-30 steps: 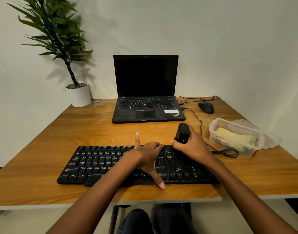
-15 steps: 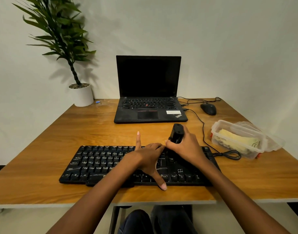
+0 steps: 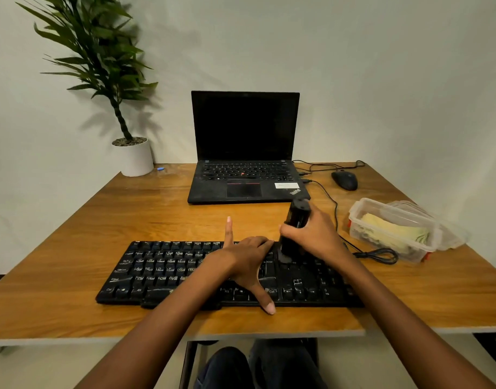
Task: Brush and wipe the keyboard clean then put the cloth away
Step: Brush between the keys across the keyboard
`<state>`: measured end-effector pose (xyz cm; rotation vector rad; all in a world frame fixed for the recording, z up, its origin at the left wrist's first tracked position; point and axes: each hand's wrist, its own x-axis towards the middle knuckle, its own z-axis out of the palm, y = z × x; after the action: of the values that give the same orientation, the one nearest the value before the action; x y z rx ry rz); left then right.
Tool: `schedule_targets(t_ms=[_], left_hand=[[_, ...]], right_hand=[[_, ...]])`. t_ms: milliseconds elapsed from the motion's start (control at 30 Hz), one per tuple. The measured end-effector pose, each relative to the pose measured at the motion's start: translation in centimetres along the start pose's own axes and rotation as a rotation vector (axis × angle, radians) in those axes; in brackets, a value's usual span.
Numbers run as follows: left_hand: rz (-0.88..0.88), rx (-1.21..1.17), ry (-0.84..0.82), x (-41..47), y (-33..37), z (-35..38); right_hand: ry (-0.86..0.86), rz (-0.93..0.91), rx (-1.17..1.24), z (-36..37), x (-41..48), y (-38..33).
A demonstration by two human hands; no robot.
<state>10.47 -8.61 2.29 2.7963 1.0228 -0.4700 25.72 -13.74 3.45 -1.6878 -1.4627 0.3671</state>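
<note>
A black keyboard [image 3: 168, 272] lies near the table's front edge. My right hand [image 3: 315, 237] grips a black brush [image 3: 296, 220], held upright with its lower end down on the keys right of the middle. My left hand [image 3: 245, 261] rests on the middle of the keyboard, its index finger stretched past the far edge, its thumb at the near edge and the other fingers curled over the keys. A yellow-green cloth [image 3: 392, 231] lies folded in a clear plastic box [image 3: 359, 209] at the right.
A black laptop [image 3: 245, 175] stands open at the back. A mouse [image 3: 344, 179] and cables [image 3: 377, 255] lie to the right. The box's lid [image 3: 451, 234] leans behind it. A potted plant [image 3: 134, 157] sits back left on the wooden table [image 3: 72, 248].
My right hand has slid the brush leftward along the keyboard, closer to my left hand. My left hand has stayed in place.
</note>
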Motion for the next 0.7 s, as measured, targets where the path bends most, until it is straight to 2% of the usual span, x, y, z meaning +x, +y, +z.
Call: schedule_targets(t_ms=[67, 200, 333, 433, 600, 700], left_hand=[[-0.003, 0.002, 0.001, 0.1, 0.0, 0.0], [0.000, -0.004, -0.007, 0.1, -0.2, 0.1], [0.004, -0.009, -0.007, 0.0, -0.1, 0.1], [0.000, -0.017, -0.014, -0.1, -0.2, 0.0], [0.006, -0.024, -0.001, 0.0, -0.2, 0.1], [0.008, -0.024, 0.004, 0.0, -0.1, 0.1]], right_hand=[[0.065, -0.001, -0.005, 0.1, 0.1, 0.2], [-0.078, -0.016, 0.025, 0.4, -0.9, 0.4], [-0.110, -0.063, 0.073, -0.6, -1.0, 0.7], [-0.167, -0.020, 0.019, -2.2, -1.4, 1.8], [-0.080, -0.013, -0.079, -3.3, -0.8, 1.4], [-0.045, -0.078, -0.008, -1.2, -0.5, -0.2]])
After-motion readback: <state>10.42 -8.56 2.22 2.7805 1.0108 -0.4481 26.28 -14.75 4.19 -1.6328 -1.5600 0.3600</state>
